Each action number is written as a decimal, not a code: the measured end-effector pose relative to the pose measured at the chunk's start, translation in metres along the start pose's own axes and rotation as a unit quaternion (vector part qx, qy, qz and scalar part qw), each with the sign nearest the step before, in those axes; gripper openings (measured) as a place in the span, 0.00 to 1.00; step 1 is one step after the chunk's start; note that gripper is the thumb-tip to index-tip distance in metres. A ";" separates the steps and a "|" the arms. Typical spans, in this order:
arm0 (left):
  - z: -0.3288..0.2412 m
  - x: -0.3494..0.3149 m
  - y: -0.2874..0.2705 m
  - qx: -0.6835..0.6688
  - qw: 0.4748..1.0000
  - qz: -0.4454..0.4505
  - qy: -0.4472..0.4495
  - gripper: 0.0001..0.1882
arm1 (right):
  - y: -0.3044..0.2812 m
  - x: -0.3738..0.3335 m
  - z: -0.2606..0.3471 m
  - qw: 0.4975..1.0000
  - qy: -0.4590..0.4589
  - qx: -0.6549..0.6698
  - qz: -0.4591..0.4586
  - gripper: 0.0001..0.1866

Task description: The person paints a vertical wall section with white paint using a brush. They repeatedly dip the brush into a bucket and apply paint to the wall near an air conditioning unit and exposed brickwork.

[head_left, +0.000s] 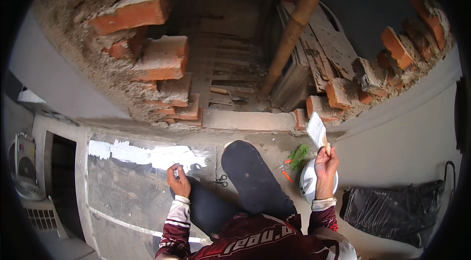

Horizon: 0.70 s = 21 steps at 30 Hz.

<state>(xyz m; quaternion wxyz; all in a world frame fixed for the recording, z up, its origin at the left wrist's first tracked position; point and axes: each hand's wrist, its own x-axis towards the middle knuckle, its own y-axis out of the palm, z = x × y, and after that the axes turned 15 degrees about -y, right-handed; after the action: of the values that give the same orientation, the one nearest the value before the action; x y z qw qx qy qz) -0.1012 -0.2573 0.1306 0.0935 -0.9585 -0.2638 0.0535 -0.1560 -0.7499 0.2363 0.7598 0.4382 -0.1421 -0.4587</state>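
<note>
My right hand (325,167) grips the short handle of a flat paintbrush (317,130) coated in white, its head pointing up toward the brickwork. Below that hand stands a round white bucket (307,181), partly hidden by my wrist. My left hand (179,180) is closed in a pinch above my left knee; what its fingertips hold, if anything, is too small to make out. Near it, a ragged strip of white paint (167,157) runs across the grey floor. A pair of dark-handled scissors (222,180) lies between my knees.
Orange-handled pliers (286,174) and a green cloth (298,156) lie beside the bucket. A black bag (392,211) rests at the right. Ahead, broken bricks (162,59) jut from the opening's sides above a low sill (250,120). Beyond are a trowel (225,93) and a leaning bamboo pole (294,34).
</note>
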 end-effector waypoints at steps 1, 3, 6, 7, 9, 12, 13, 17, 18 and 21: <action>-0.029 -0.005 0.003 -0.014 1.000 0.009 0.009 0.07 | 0.031 -0.008 -0.012 0.999 0.030 0.004 0.042 0.08; -0.082 -0.014 0.002 -0.029 0.997 0.024 0.066 0.06 | 0.091 -0.033 -0.042 0.990 0.090 0.020 0.105 0.08; -0.136 -0.028 -0.001 -0.030 0.987 0.073 0.141 0.06 | 0.167 -0.093 -0.090 0.968 0.177 0.039 0.171 0.08; -0.142 -0.034 -0.002 -0.027 0.987 0.113 0.108 0.09 | 0.181 -0.115 -0.106 0.957 0.228 0.050 0.172 0.07; -0.156 -0.044 0.004 -0.071 0.983 0.168 0.033 0.13 | 0.201 -0.157 -0.136 0.935 0.297 0.053 0.187 0.06; -0.173 -0.043 0.020 -0.207 0.961 0.172 -0.060 0.17 | 0.201 -0.208 -0.182 0.905 0.371 0.031 0.204 0.05; -0.174 -0.035 0.016 -0.246 0.956 0.139 -0.072 0.18 | 0.196 -0.228 -0.202 0.894 0.396 0.022 0.211 0.05; -0.155 -0.008 -0.008 -0.311 0.938 0.073 -0.136 0.13 | 0.160 -0.274 -0.256 0.853 0.453 -0.020 0.259 0.07; -0.145 -0.002 -0.020 -0.328 0.926 0.085 -0.166 0.11 | 0.153 -0.286 -0.267 0.843 0.464 -0.022 0.270 0.08; -0.134 0.006 -0.030 -0.387 0.897 0.019 -0.213 0.11 | 0.154 -0.315 -0.272 0.829 0.483 -0.074 0.273 0.09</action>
<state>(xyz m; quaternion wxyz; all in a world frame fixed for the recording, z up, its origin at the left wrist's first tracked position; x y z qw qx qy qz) -0.0902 -0.2488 0.2679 -0.3448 -0.8894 -0.2589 0.1518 -0.0697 -0.3152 0.2613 0.8559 0.4897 0.1634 0.0287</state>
